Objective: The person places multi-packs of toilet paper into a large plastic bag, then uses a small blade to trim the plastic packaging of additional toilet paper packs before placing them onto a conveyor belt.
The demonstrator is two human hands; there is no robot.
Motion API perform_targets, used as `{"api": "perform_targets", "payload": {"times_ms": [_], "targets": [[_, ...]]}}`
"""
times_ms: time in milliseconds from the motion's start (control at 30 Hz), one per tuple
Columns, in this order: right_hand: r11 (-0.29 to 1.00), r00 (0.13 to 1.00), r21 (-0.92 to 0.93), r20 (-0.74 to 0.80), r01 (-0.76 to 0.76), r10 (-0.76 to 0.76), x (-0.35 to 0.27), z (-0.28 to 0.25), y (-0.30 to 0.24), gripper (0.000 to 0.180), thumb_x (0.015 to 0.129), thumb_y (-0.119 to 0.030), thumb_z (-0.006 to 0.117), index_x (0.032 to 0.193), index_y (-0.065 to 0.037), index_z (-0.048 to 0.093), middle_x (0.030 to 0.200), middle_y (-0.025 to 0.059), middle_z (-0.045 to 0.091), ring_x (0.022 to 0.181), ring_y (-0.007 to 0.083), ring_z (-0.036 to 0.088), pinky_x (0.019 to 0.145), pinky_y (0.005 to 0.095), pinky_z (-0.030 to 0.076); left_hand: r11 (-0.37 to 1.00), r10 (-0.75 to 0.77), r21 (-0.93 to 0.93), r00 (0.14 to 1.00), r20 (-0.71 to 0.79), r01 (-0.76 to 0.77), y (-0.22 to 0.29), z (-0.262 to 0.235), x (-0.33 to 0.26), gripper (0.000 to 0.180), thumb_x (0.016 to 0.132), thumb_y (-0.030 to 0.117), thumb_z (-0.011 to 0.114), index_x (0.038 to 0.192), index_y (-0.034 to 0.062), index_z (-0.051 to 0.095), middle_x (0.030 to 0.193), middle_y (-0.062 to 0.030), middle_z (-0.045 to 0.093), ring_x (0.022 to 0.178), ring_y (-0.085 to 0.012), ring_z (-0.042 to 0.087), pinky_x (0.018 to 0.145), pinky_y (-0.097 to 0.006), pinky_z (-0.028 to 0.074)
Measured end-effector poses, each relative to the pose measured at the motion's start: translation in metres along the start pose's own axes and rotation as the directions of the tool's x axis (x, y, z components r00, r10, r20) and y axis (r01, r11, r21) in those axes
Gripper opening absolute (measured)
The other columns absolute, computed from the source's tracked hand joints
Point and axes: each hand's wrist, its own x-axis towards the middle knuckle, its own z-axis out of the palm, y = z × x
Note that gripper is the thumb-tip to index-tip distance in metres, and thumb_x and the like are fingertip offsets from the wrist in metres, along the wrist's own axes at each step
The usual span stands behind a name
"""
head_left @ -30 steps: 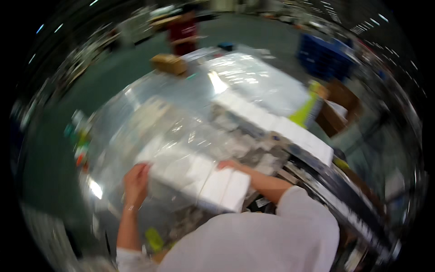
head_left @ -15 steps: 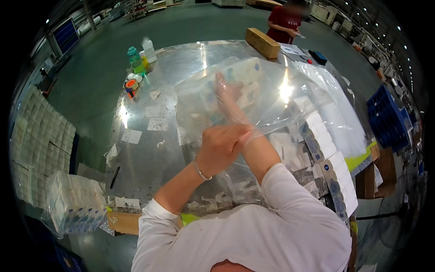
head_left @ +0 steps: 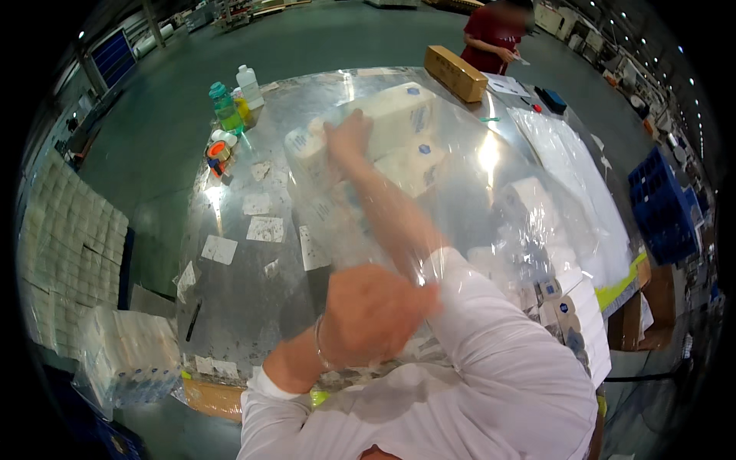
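Note:
A large clear plastic bag (head_left: 460,192) lies across the shiny metal table (head_left: 245,291). Inside its far end sit white wrapped packs (head_left: 402,115) with small blue marks. My right arm reaches deep into the bag, and my right hand (head_left: 349,138) rests with spread fingers on top of the packs, beside a rounded white pack (head_left: 307,149). My left hand (head_left: 376,314) is close to my chest, closed on the bunched mouth of the bag.
Bottles (head_left: 226,103) and a tape roll (head_left: 218,149) stand at the table's far left, paper labels (head_left: 264,226) lie scattered. A cardboard box (head_left: 456,73) and a person in red (head_left: 494,34) are at the far end. More white packs (head_left: 567,307) right, stacked packs (head_left: 69,230) left, blue crates (head_left: 663,207).
My right arm has pushed further into the bag, and the packs now sit at its far end. My left hand stays gripped on the bag's mouth.

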Motion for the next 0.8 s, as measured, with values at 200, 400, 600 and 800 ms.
{"api": "perform_targets", "payload": {"times_ms": [200,400,600,800], "targets": [[0.994,0.995,-0.036,0.008,0.104,-0.104,0.007,0.008,0.011,0.054,0.073,-0.023,0.061,0.112,0.007,0.039,0.108,0.0259,0.046,0.100,0.0359,0.046,0.083,0.0396,0.039,0.997,-0.069,-0.004,0.962,0.263,0.072,0.024,0.010,-0.012,0.008,0.067,0.005,0.064,0.074,0.0036,0.060,0.054,-0.0040,0.049,0.046,-0.0147,0.048,0.043,-0.028,0.035],[0.989,0.884,0.149,0.462,0.003,-0.072,-0.076,-0.143,0.138,0.044,0.079,-0.025,0.055,0.116,-0.003,0.045,0.091,0.0117,0.058,0.078,0.0169,0.055,0.071,0.0332,0.045,0.794,-0.594,0.197,0.667,0.449,0.575,-0.013,0.054,-0.093,0.008,0.077,0.014,0.058,0.079,0.0073,0.061,0.068,-0.0085,0.060,0.059,-0.0246,0.057,0.051,-0.031,0.043],[0.731,0.543,-0.149,0.576,-0.665,0.612,-0.188,-0.435,0.232,0.022,0.076,-0.011,0.055,0.092,0.004,0.060,0.077,0.0100,0.063,0.062,0.0151,0.060,0.057,0.0261,0.049,0.686,-0.721,0.584,0.518,0.461,0.434,-0.035,0.057,-0.150,0.015,0.077,0.015,0.058,0.091,0.0077,0.059,0.086,-0.0108,0.057,0.073,-0.0283,0.056,0.064,-0.036,0.044],[0.751,0.932,-0.575,-0.331,-0.326,0.151,-0.120,-0.555,0.312,0.041,0.075,-0.028,0.056,0.103,0.002,0.056,0.085,0.0181,0.062,0.080,0.0283,0.060,0.071,0.0356,0.047,0.829,-0.412,-0.065,0.685,0.601,0.555,0.012,0.184,-0.060,0.025,0.077,0.009,0.057,0.101,0.0021,0.053,0.096,-0.0124,0.055,0.083,-0.0266,0.056,0.071,-0.035,0.046]]}}
